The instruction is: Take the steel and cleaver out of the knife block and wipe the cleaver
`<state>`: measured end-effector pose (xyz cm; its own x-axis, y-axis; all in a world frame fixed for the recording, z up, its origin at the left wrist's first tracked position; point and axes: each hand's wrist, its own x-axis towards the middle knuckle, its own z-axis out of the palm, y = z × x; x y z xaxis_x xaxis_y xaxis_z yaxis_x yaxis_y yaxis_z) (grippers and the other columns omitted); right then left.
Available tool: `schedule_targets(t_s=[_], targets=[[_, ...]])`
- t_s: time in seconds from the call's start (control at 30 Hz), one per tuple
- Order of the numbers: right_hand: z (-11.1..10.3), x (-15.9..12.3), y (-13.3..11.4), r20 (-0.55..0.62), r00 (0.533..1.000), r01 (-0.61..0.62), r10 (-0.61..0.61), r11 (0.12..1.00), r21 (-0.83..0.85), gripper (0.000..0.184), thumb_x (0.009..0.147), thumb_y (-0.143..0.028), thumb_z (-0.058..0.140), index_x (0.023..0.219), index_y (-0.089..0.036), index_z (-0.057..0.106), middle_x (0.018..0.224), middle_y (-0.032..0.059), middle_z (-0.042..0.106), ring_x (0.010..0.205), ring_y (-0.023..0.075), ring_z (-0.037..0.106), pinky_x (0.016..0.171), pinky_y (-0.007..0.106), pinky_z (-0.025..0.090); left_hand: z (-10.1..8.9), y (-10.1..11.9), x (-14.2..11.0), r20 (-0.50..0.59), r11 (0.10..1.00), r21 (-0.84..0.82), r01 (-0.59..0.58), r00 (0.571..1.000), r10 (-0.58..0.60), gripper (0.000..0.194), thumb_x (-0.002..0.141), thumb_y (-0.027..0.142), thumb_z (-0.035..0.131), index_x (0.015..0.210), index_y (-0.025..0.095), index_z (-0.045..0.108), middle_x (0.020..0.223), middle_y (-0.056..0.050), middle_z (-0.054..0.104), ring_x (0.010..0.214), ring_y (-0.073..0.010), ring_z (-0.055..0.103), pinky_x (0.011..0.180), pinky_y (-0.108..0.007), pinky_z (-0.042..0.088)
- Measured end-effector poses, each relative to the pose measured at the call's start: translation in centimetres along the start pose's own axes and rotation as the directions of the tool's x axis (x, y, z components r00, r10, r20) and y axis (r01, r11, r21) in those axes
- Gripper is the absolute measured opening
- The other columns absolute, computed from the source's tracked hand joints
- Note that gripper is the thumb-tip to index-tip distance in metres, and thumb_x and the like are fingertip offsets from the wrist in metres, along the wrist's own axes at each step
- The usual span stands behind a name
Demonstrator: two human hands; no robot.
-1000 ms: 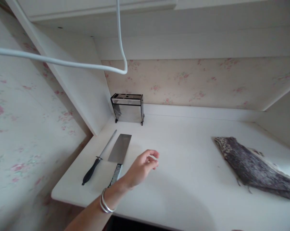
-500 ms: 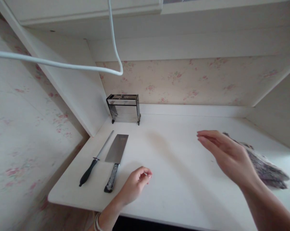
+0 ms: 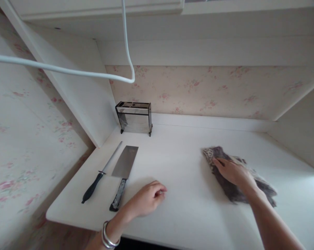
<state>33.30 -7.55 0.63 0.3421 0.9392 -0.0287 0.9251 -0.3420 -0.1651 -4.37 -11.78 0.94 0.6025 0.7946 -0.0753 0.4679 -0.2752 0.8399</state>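
Observation:
My right hand (image 3: pixel 233 171) lies flat on a dark patterned cloth (image 3: pixel 261 185) on the white counter (image 3: pixel 188 208), fingers stretched out toward the cloth's left end. My left hand (image 3: pixel 147 200) rests on the counter with fingers loosely curled, holding nothing, just right of a cleaver (image 3: pixel 122 170). The cleaver lies flat with its handle toward me. A sharpening steel (image 3: pixel 102 172) with a black handle lies parallel on its left.
A metal knife holder (image 3: pixel 134 117) stands at the back by the wall. A white cable (image 3: pixel 68 69) hangs across the upper left. Floral wallpaper covers the back and left walls, and a white shelf runs overhead. The counter's front edge is near my wrists.
My right hand came down from above the counter onto the cloth, and the cloth now sits further left. My left hand stayed by the cleaver handle.

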Motion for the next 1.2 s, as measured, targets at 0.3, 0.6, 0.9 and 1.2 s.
schedule_targets(t_s=[0.3, 0.6, 0.9, 1.2], targets=[[0.9, -6.0, -16.9, 0.098, 0.874, 0.396, -0.475, 0.816, 0.420, 0.039, 0.093, -0.043, 0.037, 0.086, -0.026, 0.072, 0.087, 0.0049, 0.072, 0.078, 0.0197, 0.063, 0.066, 0.028, 0.035, 0.7, 0.7, -0.5, -0.354, 0.970, 0.244, -0.011, 0.930, 0.099, 0.022, 0.092, 0.022, 0.044, 0.108, 0.022, 0.059, 0.108, -0.006, 0.059, 0.101, -0.0184, 0.056, 0.092, -0.033, 0.046], [4.0, -6.8, -24.6, 0.085, 0.851, 0.247, -0.518, 0.538, 0.806, 0.024, 0.087, -0.029, 0.048, 0.080, -0.025, 0.071, 0.099, 0.0013, 0.070, 0.094, 0.0176, 0.061, 0.083, 0.027, 0.038, -2.1, -0.1, 0.1, -0.409, 0.756, 0.639, 0.144, 0.896, 0.174, 0.017, 0.090, 0.016, 0.045, 0.089, 0.020, 0.062, 0.093, -0.005, 0.063, 0.093, -0.0216, 0.057, 0.086, -0.037, 0.047], [3.7, -6.1, -24.4, 0.201, 0.902, -0.247, -0.382, -0.074, 0.966, 0.028, 0.076, -0.038, 0.059, 0.094, -0.017, 0.065, 0.093, 0.0066, 0.068, 0.084, 0.0173, 0.062, 0.075, 0.026, 0.047, -1.9, 3.4, 3.9, -0.367, 0.725, 0.676, 0.135, 0.914, 0.172, 0.022, 0.090, 0.016, 0.042, 0.100, 0.018, 0.061, 0.106, -0.008, 0.066, 0.104, -0.0221, 0.058, 0.090, -0.033, 0.046], [4.3, -4.4, -17.0, -0.014, 0.984, 0.080, -0.180, 0.366, 0.927, 0.032, 0.083, -0.045, 0.051, 0.085, -0.018, 0.066, 0.075, 0.0025, 0.064, 0.069, 0.0163, 0.055, 0.064, 0.027, 0.040, 0.2, 4.3, 7.9, -0.162, 0.859, 0.503, 0.096, 0.987, -0.015, 0.026, 0.093, 0.030, 0.039, 0.096, 0.021, 0.063, 0.092, -0.006, 0.072, 0.087, -0.0201, 0.067, 0.074, -0.027, 0.047]])
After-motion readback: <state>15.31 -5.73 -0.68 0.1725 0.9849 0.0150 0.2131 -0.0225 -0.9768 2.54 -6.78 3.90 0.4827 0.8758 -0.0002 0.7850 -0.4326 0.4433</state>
